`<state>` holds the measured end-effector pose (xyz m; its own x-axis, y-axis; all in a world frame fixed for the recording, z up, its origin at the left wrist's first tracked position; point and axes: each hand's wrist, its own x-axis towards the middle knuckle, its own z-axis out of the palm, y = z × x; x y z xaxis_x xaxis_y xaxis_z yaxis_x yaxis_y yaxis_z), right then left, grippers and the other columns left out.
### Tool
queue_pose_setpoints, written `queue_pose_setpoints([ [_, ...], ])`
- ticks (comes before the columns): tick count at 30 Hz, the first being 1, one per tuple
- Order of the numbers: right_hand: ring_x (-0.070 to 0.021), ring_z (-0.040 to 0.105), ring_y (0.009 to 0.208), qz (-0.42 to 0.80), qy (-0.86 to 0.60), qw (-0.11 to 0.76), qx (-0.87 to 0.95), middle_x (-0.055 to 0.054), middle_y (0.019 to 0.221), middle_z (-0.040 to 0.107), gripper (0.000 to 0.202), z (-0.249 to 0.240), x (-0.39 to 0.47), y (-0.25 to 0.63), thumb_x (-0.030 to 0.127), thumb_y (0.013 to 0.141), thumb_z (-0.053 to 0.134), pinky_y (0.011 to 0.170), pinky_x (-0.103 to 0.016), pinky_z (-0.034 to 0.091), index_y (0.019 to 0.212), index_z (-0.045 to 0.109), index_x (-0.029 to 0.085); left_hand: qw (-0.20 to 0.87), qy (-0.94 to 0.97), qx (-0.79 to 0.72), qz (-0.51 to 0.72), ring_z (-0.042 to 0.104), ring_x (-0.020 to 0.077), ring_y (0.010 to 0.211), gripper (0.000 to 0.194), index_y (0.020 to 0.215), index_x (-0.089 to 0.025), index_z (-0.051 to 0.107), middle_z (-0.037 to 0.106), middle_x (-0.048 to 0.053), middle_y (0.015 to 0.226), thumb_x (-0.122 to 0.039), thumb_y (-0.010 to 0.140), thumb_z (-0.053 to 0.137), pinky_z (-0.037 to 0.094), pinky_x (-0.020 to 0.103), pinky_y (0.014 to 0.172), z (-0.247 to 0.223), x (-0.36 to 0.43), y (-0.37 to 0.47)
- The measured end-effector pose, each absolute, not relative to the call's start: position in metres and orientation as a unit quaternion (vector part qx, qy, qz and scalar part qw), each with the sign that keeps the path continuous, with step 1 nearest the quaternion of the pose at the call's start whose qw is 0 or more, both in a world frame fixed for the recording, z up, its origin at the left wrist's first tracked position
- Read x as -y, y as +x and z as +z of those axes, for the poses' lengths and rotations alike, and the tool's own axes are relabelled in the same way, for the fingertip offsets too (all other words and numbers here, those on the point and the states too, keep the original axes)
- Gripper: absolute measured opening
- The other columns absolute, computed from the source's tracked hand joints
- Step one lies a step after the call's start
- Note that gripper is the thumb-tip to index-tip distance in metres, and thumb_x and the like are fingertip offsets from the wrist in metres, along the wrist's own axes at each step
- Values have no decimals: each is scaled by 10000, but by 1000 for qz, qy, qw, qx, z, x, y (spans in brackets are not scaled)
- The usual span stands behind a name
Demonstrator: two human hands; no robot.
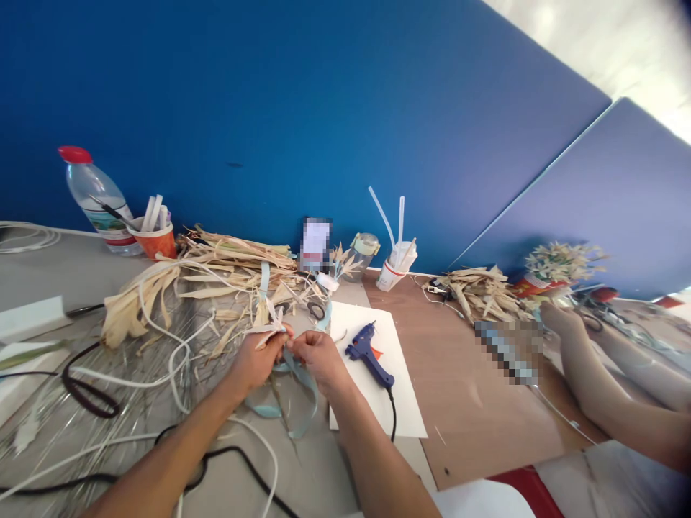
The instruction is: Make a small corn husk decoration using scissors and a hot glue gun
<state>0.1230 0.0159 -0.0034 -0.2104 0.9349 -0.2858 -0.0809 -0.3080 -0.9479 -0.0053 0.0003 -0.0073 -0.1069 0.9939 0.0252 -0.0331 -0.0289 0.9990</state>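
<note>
My left hand [258, 360] is closed on a small pale husk flower [271, 327], whose petals stick out above the fingers. Close beside it, my right hand [318, 354] pinches a light blue-green ribbon [306, 385] near the flower's base. The ribbon hangs in loops below both hands, next to a thin stem. To the right, a blue glue gun [370, 354] lies on a white sheet [402, 403]. Dried corn husks [237, 255] are heaped behind the hands.
Cables and thin wires [134, 388] spread across the left. Along the blue partition stand a bottle [102, 208], an orange cup [156, 241], a phone [316, 241], a jar [363, 252] and a cup with glue sticks [393, 273]. Another person's arms [588, 374] reach in at right.
</note>
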Motion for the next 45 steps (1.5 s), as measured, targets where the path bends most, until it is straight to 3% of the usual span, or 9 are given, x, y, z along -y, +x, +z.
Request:
queue_pose_setpoints([
  [4,-66,332,430,663,-445,420,432,61,439,463,176,-1,-14,122,279,579,666,473,-226,245,522,548,161,467,470,-515,544,424,128,437,101,728,-211,693,489,-48,440,-287,679,648,315,231,452,-10,-1,-5],
  [8,-70,331,459,649,-425,422,469,64,465,458,153,0,-14,124,281,610,652,489,-223,246,579,571,155,537,399,-486,563,451,113,450,156,776,-177,678,529,-43,490,-299,679,678,352,220,466,-12,-6,-10],
  [15,-88,365,490,501,-494,350,619,58,503,451,101,3,-11,124,183,683,514,481,-216,278,588,546,174,667,223,-340,624,428,20,451,157,739,-133,641,623,-11,689,-145,620,744,378,149,479,-3,-7,-15],
  [21,-99,403,531,447,-492,350,659,45,555,469,109,8,-8,123,156,704,492,514,-217,316,608,539,180,667,192,-338,636,433,16,445,145,743,-127,630,620,-13,695,-94,636,720,414,153,483,-2,-7,-15],
  [28,-106,406,524,510,-486,375,603,39,538,471,170,3,-13,125,260,745,510,521,-233,312,618,575,168,705,187,-314,608,433,10,447,153,789,-131,638,606,-19,662,-122,664,726,426,136,496,-9,-12,-25],
  [33,-99,435,518,561,-472,442,517,38,573,510,137,8,-16,128,272,715,571,521,-228,333,770,631,162,712,208,-344,576,433,14,428,176,777,-106,657,605,-9,624,-122,628,749,392,131,447,-6,-9,-23],
  [39,-47,393,404,670,-398,387,493,11,777,627,296,17,-5,116,294,658,628,415,-210,289,935,634,189,676,237,-353,602,403,11,409,208,775,-118,657,613,-19,628,-180,608,765,373,140,426,-2,-7,-19],
  [42,-51,375,399,640,-439,391,496,44,615,579,249,12,-4,108,252,628,637,418,-203,280,864,637,172,647,256,-381,608,453,39,431,229,766,-122,654,629,-4,629,-224,597,770,377,160,429,-3,-6,-16],
  [45,-60,350,401,576,-496,402,510,75,456,470,77,4,-6,104,221,621,630,421,-203,253,663,592,168,629,263,-385,622,453,43,435,245,768,-128,654,625,-11,634,-254,592,768,375,168,431,-3,-5,-12],
])
